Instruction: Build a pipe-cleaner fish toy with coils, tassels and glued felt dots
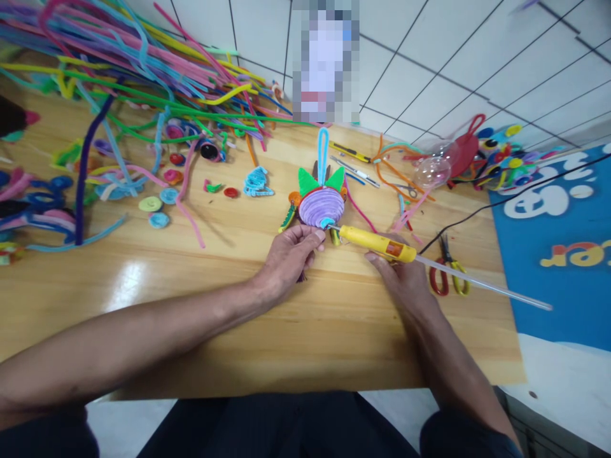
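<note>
One nozzle slip could burn our left hand, which pinches the ornament. Our right hand grips the glue gun.

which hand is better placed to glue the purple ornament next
Probably the right hand: it holds the yellow glue gun, pointed at the ornament, while the left hand is at its lower edge.
</note>
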The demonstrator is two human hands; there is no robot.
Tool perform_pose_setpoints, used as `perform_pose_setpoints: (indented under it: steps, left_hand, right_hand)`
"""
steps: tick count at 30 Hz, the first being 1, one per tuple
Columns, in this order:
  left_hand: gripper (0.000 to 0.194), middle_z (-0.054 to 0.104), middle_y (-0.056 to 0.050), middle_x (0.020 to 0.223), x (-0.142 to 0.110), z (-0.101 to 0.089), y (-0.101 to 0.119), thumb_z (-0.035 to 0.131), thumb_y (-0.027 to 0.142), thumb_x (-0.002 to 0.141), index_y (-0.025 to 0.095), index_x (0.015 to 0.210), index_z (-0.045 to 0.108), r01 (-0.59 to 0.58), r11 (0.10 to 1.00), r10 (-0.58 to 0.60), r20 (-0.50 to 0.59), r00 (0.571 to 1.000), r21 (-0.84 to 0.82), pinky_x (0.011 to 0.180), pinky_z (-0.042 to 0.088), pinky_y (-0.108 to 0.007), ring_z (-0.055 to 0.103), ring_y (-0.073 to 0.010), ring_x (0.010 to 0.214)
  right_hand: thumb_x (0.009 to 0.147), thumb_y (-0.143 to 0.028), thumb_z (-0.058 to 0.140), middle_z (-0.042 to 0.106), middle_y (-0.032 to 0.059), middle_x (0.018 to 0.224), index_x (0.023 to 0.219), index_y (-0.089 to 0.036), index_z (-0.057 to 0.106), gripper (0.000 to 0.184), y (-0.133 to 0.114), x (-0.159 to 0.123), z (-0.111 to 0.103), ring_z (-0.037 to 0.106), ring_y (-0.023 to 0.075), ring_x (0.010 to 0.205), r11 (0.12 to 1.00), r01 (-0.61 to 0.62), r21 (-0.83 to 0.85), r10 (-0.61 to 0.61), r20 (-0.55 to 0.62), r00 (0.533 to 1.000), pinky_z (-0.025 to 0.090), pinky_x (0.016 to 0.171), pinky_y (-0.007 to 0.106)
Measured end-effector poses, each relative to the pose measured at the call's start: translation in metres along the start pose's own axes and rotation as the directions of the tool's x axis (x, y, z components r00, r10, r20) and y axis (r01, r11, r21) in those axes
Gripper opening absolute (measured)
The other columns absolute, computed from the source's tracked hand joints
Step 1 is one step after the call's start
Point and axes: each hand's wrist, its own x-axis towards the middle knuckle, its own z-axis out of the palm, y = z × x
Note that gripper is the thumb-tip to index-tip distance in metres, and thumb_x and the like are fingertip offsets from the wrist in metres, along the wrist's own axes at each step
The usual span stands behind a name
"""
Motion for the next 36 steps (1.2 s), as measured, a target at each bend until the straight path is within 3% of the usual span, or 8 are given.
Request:
perform_pose_setpoints:
  steps: [10,18,36]
  left_hand:
    - [0.026,0.063,0.002,0.070,0.0007,0.0003,-0.0003,0.077,0.039,0.079,0.016,0.078,0.066,-0.001,1.000,0.001,0.004,1.000,-0.025,0.040,0.025,-0.020,0.041,-0.0047,0.044]
    - [0.028,0.063,0.003,0.069,0.0012,0.0003,-0.0010,0.079,0.042,0.078,0.017,0.077,0.065,-0.003,1.000,0.003,0.006,1.000,-0.019,0.041,0.026,-0.021,0.041,-0.0051,0.045]
    - [0.028,0.063,0.002,0.070,0.0014,0.0000,-0.0016,0.079,0.041,0.079,0.017,0.077,0.065,0.006,1.000,-0.006,0.011,1.000,-0.028,0.039,0.027,-0.019,0.041,-0.0049,0.045]
  right_hand:
    - [0.095,-0.033,0.071,0.075,0.0036,0.105,0.112,-0.026,0.068,0.018,0.0015,-0.0032,0.0001,0.072,0.0241,0.094,1.000,0.003,0.005,-0.003,-0.044,0.999,0.059,0.085,0.040]
    - [0.097,-0.033,0.069,0.075,0.0045,0.105,0.112,-0.025,0.068,0.018,0.0016,0.0015,0.0026,0.072,0.0238,0.093,1.000,0.006,-0.012,-0.006,0.008,1.000,0.060,0.086,0.040]
    - [0.095,-0.031,0.070,0.076,0.0047,0.107,0.111,-0.025,0.069,0.017,0.0051,0.0007,0.0032,0.073,0.0240,0.095,1.000,-0.003,0.022,0.003,-0.004,1.000,0.060,0.089,0.041]
